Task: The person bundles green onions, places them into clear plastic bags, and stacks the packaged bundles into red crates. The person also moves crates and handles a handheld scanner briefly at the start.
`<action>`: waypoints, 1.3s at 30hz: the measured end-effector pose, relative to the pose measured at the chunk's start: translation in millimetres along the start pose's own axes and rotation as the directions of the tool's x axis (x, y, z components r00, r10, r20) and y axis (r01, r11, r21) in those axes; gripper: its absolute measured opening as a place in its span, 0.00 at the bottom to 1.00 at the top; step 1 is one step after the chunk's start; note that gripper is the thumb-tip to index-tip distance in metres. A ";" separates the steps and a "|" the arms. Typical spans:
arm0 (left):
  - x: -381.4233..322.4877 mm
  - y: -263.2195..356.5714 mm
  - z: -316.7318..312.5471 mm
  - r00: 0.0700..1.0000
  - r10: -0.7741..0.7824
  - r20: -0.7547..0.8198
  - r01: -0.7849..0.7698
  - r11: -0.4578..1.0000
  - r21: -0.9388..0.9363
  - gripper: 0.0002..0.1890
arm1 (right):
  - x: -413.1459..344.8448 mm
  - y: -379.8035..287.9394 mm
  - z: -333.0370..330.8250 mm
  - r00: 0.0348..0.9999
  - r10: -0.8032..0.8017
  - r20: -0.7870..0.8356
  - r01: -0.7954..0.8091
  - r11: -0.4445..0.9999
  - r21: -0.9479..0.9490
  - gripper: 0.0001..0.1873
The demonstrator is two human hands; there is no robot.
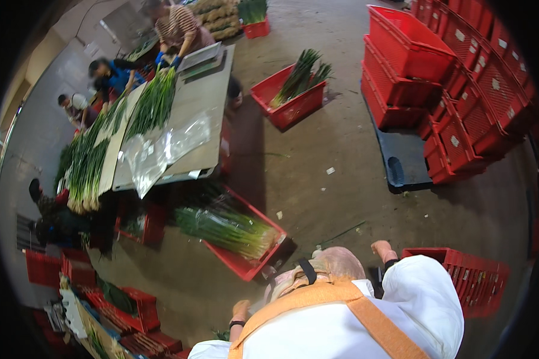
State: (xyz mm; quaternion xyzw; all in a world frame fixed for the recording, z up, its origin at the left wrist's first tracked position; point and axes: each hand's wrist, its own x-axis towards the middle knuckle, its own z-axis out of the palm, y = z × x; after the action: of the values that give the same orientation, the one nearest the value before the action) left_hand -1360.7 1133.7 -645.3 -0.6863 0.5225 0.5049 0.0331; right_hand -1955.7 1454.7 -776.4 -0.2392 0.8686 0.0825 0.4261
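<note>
Neither of my hands is in view. Right before me, from behind, is a person (323,332) in a white top with orange straps, a patterned cap and a black head strap. That person's left hand (240,309) and right hand (382,249), both with dark wristbands, are theirs, not mine; what they hold is not plain. Beyond the head, a red crate (247,274) holds green onions (233,233) under clear plastic. Farther off, another red crate (292,119) holds more green onions (296,80).
A metal-topped table (206,143) bears green onion bunches (155,98) and clear plastic bags (161,148); several people work around it. Stacked red crates (399,49) stand on a dark pallet (399,157) at right. A red crate (471,282) stands at lower right, others (148,314) at lower left.
</note>
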 end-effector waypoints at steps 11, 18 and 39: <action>89.8 177.2 18.3 0.912 0.309 0.270 -0.376 0.893 0.248 0.16 | -83.7 34.9 56.7 0.968 -0.240 -0.066 0.246 0.963 0.105 0.15; 232.6 235.1 81.0 0.792 0.303 0.530 -0.591 0.598 0.542 0.08 | -50.4 -49.6 -49.9 0.998 -0.011 0.058 -0.017 0.890 0.455 0.18; 386.4 569.1 234.9 0.784 0.217 0.581 -0.319 0.945 0.078 0.09 | 83.5 -12.5 -196.2 0.971 0.116 0.207 -0.221 0.760 0.611 0.14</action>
State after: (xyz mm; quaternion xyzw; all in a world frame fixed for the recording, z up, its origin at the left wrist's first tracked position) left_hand -1964.1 746.9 -766.7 -0.4189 0.6230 0.6375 0.1730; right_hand -2130.7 1346.8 -718.5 0.0039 0.8277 -0.1562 0.5390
